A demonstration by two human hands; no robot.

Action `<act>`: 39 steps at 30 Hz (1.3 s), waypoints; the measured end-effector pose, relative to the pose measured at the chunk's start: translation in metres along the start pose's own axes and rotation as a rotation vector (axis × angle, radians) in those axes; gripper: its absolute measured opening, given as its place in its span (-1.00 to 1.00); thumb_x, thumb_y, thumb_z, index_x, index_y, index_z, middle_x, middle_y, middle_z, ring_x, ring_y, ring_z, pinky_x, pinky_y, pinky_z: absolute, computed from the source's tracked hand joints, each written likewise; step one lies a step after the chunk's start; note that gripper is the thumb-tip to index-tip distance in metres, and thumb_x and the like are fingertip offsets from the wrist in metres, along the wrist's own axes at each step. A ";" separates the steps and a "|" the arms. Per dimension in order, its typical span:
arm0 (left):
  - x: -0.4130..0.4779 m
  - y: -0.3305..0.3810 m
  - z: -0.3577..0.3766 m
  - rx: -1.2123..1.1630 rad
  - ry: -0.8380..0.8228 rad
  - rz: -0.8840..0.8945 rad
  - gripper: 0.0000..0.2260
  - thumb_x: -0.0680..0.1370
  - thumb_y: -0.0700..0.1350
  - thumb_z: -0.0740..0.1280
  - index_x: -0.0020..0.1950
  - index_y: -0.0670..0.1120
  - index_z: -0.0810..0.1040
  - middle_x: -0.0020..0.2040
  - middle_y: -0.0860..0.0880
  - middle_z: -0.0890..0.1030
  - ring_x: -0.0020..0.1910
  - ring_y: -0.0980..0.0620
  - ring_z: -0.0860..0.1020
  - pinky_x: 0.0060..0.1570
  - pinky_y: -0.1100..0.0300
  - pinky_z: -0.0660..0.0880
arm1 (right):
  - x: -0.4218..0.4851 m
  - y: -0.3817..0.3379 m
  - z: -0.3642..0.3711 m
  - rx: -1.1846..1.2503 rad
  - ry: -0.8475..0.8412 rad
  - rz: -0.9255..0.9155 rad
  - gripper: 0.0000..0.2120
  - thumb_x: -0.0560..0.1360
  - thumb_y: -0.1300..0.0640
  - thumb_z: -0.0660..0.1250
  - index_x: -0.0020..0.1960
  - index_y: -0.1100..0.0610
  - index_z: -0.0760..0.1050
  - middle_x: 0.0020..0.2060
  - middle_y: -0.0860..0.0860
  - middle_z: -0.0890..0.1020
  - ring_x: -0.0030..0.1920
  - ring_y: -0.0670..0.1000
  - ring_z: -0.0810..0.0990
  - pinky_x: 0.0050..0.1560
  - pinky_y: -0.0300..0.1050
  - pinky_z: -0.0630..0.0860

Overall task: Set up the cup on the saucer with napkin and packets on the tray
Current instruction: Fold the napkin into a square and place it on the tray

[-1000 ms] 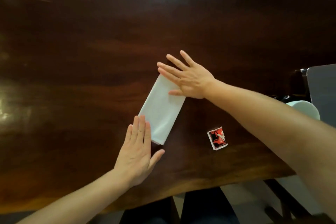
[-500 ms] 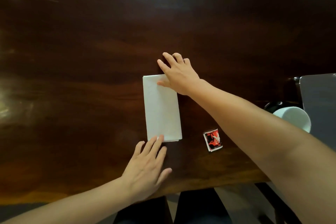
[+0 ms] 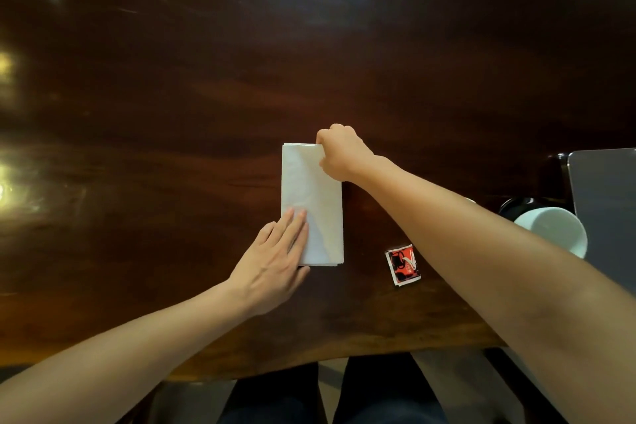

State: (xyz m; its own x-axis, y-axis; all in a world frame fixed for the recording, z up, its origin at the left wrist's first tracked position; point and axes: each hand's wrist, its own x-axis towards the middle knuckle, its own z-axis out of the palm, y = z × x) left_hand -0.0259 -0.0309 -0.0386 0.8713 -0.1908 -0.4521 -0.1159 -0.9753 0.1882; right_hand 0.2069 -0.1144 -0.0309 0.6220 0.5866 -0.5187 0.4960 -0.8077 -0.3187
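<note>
Wood: dark, glossy table (image 3: 172,113) fills most of the frame, with bright glare at the far left edge and a paler sheen at top centre.
Left hand (image 3: 275,260): lower centre, flat and spread, palm down; its fingertips (image 3: 297,217) press on the near left part of the napkin, gripping nothing.
Napkin (image 3: 318,203): white, folded into a tall rectangle, lying flat at the centre of the frame with its long sides running away from the person.
Right hand (image 3: 342,151): just right of the napkin's far end, curled closed, pinching the far right corner of the napkin.
Packet (image 3: 403,264): small red, black and white square, lying flat on the table right of the napkin's near end, apart from it and beside the right forearm.
Saucer (image 3: 516,206): dark, at the right edge, only partly seen behind the cup.
Cup (image 3: 554,229): white, right of the forearm; whether it sits on the saucer I cannot tell.
Tray (image 3: 605,210): grey, flat, cut off by the right edge of the frame, just beside the cup.
</note>
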 end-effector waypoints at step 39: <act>0.020 -0.014 0.009 -0.007 0.109 0.039 -0.40 0.69 0.13 -0.10 0.61 -0.23 -0.02 0.63 -0.22 -0.03 0.62 -0.17 -0.08 0.57 -0.09 0.06 | -0.164 -0.010 0.108 0.022 0.304 -0.215 -0.65 0.52 0.13 0.37 0.29 0.19 0.55 0.33 0.15 0.55 0.45 0.16 0.42 0.51 0.11 0.18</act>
State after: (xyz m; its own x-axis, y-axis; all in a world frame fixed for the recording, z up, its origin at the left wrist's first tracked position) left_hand -0.0114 -0.0220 -0.0577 0.9128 -0.2149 -0.3473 -0.1475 -0.9664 0.2105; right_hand 0.0346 -0.2083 -0.0286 0.6584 0.7310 -0.1796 0.6236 -0.6633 -0.4137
